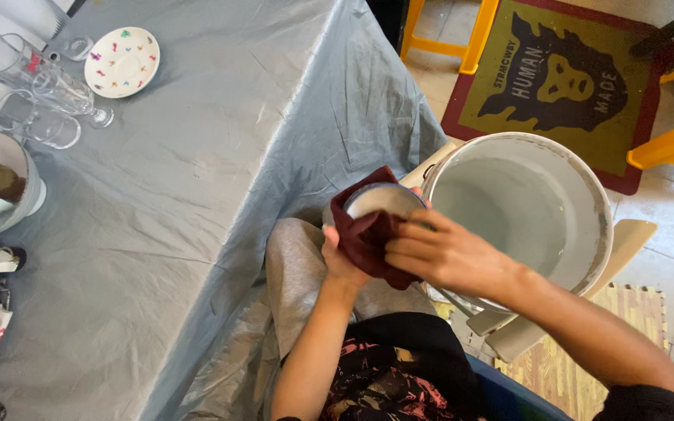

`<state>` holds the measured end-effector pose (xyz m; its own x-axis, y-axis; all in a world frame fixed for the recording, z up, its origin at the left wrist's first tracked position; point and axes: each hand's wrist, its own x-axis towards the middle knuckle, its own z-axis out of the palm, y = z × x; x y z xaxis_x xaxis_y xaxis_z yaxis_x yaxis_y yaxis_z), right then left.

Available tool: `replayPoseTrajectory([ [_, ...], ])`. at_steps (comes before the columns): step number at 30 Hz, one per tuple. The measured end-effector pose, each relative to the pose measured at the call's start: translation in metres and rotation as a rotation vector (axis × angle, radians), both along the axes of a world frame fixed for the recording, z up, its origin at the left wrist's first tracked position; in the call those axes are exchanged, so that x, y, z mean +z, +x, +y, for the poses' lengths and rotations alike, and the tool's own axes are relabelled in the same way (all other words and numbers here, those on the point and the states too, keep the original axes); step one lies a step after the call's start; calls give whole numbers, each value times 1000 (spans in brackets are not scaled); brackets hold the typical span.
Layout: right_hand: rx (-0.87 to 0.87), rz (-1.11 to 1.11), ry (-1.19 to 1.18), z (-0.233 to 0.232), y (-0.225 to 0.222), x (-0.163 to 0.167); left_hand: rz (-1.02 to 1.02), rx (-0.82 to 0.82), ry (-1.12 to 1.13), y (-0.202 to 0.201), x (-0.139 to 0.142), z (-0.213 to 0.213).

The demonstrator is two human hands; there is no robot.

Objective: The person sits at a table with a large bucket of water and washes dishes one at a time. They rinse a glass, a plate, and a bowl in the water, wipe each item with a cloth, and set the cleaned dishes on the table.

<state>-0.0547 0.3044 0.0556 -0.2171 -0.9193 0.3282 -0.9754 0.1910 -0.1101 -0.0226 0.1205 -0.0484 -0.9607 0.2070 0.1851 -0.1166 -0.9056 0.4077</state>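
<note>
Both grips clamp cup point(380, 201) in cloth point(368, 238) | mouth tilted upward

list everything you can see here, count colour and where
cup: 1, white inside, in the hands over the lap
cloth: 1, dark red, wrapped around the cup
bucket: 1, white, on a chair right of the hands
tablecloth: 1, grey, covering the table at left
saucer: 1, white with coloured specks, far end of table
glasses: about 3, clear, lying beside the saucer
bowl: 1, white, table's left edge
rug: 1, olive with red border, floor top right
left hand: holds cup and cloth from below
right hand: presses cloth on the cup
</note>
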Motion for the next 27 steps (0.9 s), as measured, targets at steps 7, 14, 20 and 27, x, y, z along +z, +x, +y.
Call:
replayPoseTrajectory([
  [7,-697,-284,167,20,-13,50,-111,91,239,0,-6,2],
  [14,-581,-648,-346,-15,-4,41,-20,239,65,3,-2,18],
  [20,-235,-174,-298,-27,10,20,-104,292,144,7,-18,17],
  [27,-439,-182,-69,-33,32,-27,-28,254,36,6,-25,23],
])
